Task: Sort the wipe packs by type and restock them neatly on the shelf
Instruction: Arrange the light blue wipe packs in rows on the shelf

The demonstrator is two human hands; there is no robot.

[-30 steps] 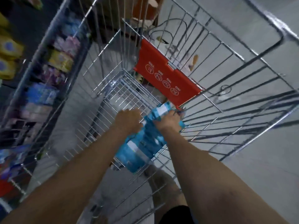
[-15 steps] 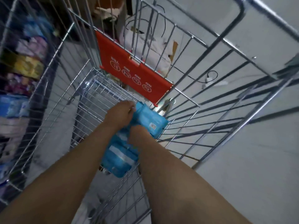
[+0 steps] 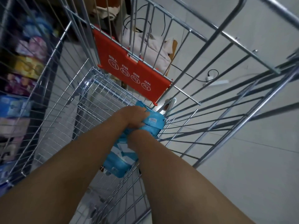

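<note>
Cart (image 3: 129, 71) holds two blue wipe packs (image 3: 152, 124); left hand (image 3: 131, 117) clutches the upper; right hand (image 3: 137, 140), grip hidden.

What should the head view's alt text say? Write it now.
The left hand grips blue wipe packs low in a wire shopping cart; the right hand reaches among them, fingers hidden. A red flap is behind, blurred shelves at left.

Wire cart (image 3: 103, 101) with red flap (image 3: 129, 68), white power strip (image 3: 218, 82) lying beyond.
</note>
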